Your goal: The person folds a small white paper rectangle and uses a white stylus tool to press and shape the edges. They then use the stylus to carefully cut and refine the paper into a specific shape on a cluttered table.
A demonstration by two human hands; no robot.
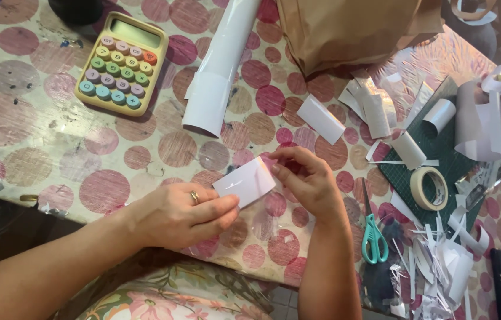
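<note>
White card (pixel 244 181) pinched at its lower edge in your left hand (pixel 182 216), above the dotted surface (pixel 55 118) | right hand (pixel 306 178) fingertips closed on its top corner | risk: hard pull may crease it | scissors (pixel 373 237) nearby

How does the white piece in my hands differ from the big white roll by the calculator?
The white piece is small, rectangular and held off the table by the left hand and right hand. The white roll is far longer, curled into a tube and lies untouched on the table. Both are glossy white.
</note>
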